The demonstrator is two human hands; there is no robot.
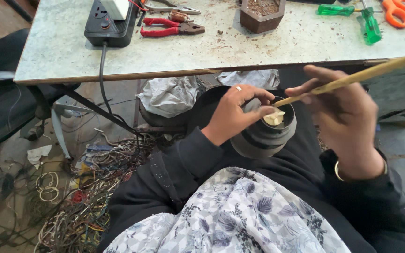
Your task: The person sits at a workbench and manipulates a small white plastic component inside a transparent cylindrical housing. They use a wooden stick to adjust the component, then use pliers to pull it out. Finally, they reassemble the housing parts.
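Note:
My left hand (pixel 233 115) grips a round dark-grey cylindrical part (pixel 263 136) held over my lap, fingers curled on its rim, a ring on one finger. A cream-coloured lump (pixel 274 118) sits in the part's hollow top. My right hand (pixel 345 115) pinches a long thin wooden stick (pixel 352 77) whose tip reaches into the hollow by the lump; its far end is green. A bangle is on my right wrist. A floral cloth (pixel 240 215) lies over my lap.
A worktable (pixel 62 51) stands ahead with a black power strip (pixel 108 23), red pliers (pixel 169 28), a brown hexagonal pot (pixel 261 14), green screwdrivers (pixel 369 23) and orange scissors (pixel 401 10). Tangled wires (pixel 85 201) cover the floor at left; a black chair (pixel 1 103) stands there.

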